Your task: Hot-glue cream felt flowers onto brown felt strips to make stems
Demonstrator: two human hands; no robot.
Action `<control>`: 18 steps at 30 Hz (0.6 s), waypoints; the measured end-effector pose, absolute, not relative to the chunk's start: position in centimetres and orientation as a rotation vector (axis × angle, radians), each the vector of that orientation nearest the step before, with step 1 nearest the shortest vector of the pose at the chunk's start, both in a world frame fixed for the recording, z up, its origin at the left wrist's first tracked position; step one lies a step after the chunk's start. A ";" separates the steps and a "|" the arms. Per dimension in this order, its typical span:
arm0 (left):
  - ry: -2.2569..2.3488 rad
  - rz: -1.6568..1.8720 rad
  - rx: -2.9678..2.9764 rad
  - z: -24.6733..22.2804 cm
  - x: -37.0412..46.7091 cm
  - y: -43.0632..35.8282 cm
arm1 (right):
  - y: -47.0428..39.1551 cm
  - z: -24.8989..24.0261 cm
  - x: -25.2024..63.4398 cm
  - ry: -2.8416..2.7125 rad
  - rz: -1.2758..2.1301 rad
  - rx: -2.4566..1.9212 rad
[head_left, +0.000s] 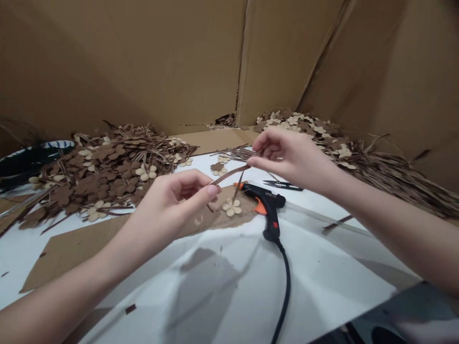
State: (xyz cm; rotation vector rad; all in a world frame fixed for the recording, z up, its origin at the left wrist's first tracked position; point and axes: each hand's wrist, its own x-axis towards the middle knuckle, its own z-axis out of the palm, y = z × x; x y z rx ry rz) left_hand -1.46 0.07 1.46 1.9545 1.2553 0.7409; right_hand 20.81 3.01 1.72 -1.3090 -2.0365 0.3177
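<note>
A thin brown strip (230, 174) is stretched between my two hands above the work surface. My left hand (186, 193) pinches its left end between thumb and fingers. The right end is pinched by my right hand (278, 153), held a bit higher. From near my right fingertips a narrow strand with a cream flower (232, 207) at its lower end hangs down. Just beyond and below my hands lies a black and orange glue gun (267, 205) on cardboard (204, 217), its nozzle pointing left.
Brown and cream flower pieces (118, 162) are heaped at the left, near a dark bowl (28, 160). More flowers (304, 124) and long strips (405, 177) lie at the right. Black snips (285, 185) rest behind the glue gun. Its cord (287, 286) runs toward me. Cardboard walls (172, 62) stand behind.
</note>
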 end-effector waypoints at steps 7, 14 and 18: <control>1.245 0.733 1.930 1.2 -1.7 0.1 | 8.1 0.1 25.5 -1.941 0.237 -1.744; 1.261 0.687 1.910 1.1 -1.8 -0.4 | 5.4 0.2 25.4 -2.137 -0.080 -1.667; 1.195 0.677 1.866 1.3 -1.3 -0.9 | 0.0 1.3 21.0 -2.251 -0.085 -1.117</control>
